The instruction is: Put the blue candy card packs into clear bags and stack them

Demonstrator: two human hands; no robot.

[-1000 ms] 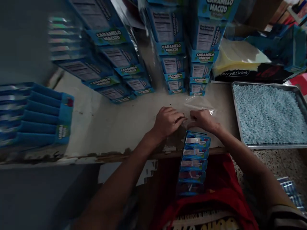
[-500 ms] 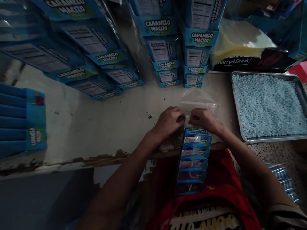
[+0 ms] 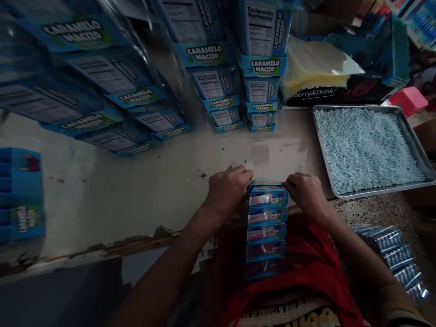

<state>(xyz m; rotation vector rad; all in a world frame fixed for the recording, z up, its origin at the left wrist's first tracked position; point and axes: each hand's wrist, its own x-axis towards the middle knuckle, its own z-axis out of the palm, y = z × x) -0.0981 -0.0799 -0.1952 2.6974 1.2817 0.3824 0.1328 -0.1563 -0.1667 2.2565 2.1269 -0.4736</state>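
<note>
Tabletop [image 3: 136, 195], blue packs [image 3: 267, 231] between hands [image 3: 225, 190]

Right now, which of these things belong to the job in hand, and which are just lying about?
Seem to belong:
- the blue packet box, between the left hand and right hand
- likely the stacked boxes, similarly blue

Seem just lying about, untouched:
- the metal tray of pale-blue pellets; link unclear
- the pink object

Under dim light, a pale, worn, flat bench [image 3: 136, 190] stretches towards nine o'clock, its chipped front edge [image 3: 143, 244] at eight; speckled grey-brown hard floor [image 3: 369, 211] shows at four.
</note>
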